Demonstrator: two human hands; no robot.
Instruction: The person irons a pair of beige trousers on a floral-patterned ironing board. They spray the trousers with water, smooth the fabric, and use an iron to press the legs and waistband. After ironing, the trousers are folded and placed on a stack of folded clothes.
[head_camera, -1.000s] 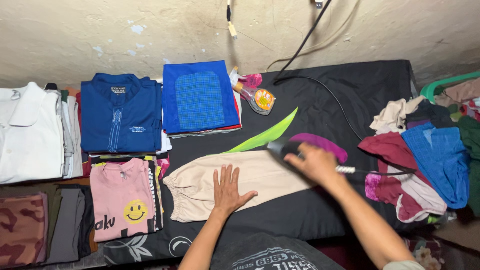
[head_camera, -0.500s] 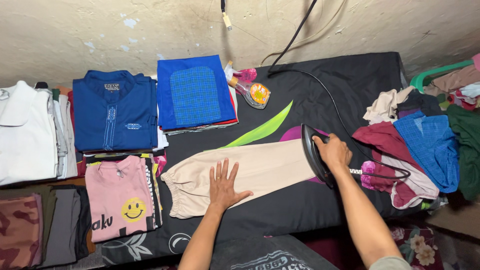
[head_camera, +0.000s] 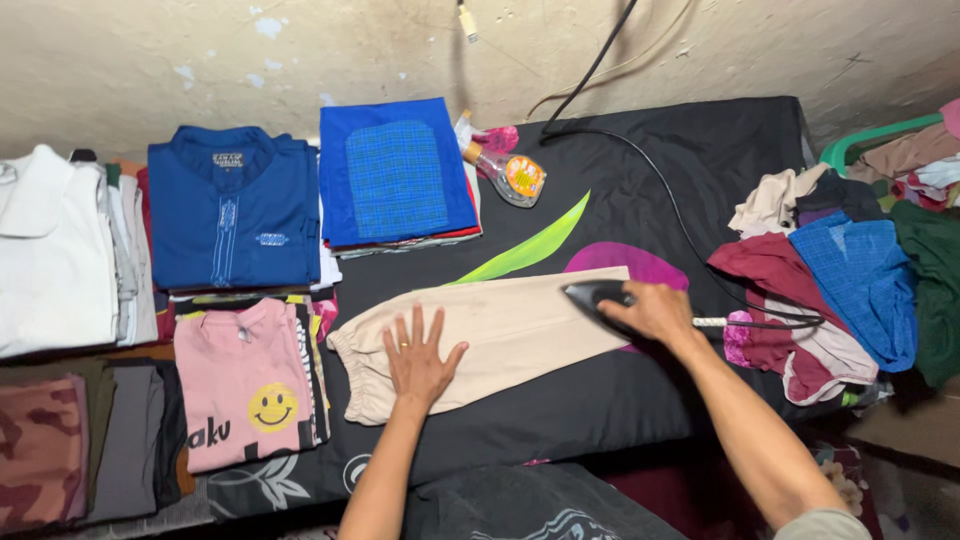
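Observation:
A beige garment with a gathered waistband (head_camera: 500, 335) lies flat on a black cloth-covered surface (head_camera: 720, 160). My left hand (head_camera: 420, 358) presses flat on its left part, fingers spread. My right hand (head_camera: 655, 312) grips the handle of a black iron (head_camera: 592, 296), which rests soleplate-down on the garment's right end. The iron's black cord (head_camera: 660, 190) runs up over the cloth to the wall.
Folded clothes lie to the left: a blue shirt (head_camera: 235, 220), a blue checked stack (head_camera: 395, 175), a pink smiley top (head_camera: 250, 385), white shirts (head_camera: 55, 250). A spray bottle (head_camera: 505, 170) lies near the stack. Loose crumpled clothes (head_camera: 830, 280) are piled at right.
Half a second ago the iron was tipped up at the garment's right edge. Now it lies flat on the garment's right end. My left hand has stayed pressed on the cloth.

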